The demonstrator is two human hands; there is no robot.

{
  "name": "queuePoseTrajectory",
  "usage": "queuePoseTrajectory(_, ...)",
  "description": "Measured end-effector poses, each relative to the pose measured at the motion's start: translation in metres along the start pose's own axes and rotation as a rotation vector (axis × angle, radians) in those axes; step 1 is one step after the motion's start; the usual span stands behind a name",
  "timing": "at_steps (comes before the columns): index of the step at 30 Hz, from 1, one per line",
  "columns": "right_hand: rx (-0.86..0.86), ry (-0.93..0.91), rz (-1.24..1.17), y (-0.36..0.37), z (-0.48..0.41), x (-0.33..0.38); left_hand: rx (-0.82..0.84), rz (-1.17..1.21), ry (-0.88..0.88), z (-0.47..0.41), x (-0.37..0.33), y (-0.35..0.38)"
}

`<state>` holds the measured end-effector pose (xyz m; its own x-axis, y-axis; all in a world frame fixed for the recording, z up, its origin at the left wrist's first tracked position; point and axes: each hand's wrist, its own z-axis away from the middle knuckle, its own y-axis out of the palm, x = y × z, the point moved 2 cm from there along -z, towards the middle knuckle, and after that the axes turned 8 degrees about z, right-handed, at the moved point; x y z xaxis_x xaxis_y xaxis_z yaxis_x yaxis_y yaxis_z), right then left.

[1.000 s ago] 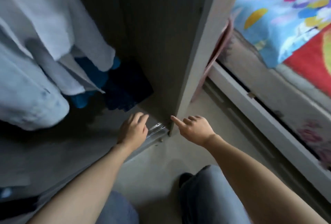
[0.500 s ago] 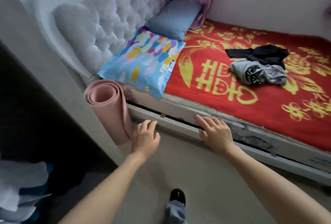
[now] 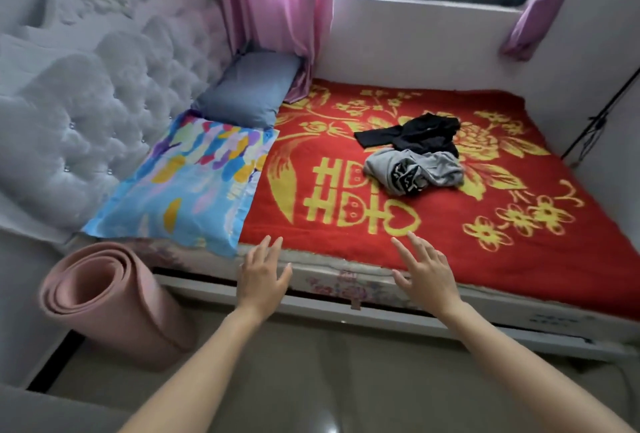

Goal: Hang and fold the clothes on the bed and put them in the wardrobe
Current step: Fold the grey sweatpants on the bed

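Note:
Two crumpled garments lie in the middle of the red and gold bedspread (image 3: pixel 450 221): a black garment (image 3: pixel 414 132) and, just in front of it and touching it, a grey garment (image 3: pixel 414 169) with a black patterned patch. My left hand (image 3: pixel 264 273) and my right hand (image 3: pixel 424 273) reach out over the near edge of the bed, fingers spread, holding nothing. Both hands are well short of the clothes. The wardrobe is only a grey sliver at the bottom left corner (image 3: pixel 52 412).
A rolled pink mat (image 3: pixel 114 301) stands on the floor at the left by the bed frame. A multicoloured pillow (image 3: pixel 194 176) and a grey-blue pillow (image 3: pixel 249 89) lie against the tufted headboard (image 3: pixel 86 113). Pink curtains and a window are behind the bed.
My view has swung from inside the wardrobe to the bed. Both hands left the wardrobe's base and now stretch towards the bed edge, a little further forward than half a second ago.

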<state>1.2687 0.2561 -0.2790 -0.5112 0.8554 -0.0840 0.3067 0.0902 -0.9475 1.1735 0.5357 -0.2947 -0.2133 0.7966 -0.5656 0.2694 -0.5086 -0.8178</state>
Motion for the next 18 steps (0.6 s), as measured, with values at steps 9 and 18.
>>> queuePoseTrajectory(9,0.078,0.085,-0.004,0.008,-0.025,-0.065,0.047,-0.044,-0.066,-0.066,0.005,0.022)
queuePoseTrajectory(18,0.183,0.107,0.057,0.052,-0.110,-0.117,0.136,-0.021,-0.064,-0.184,-0.014,0.090)
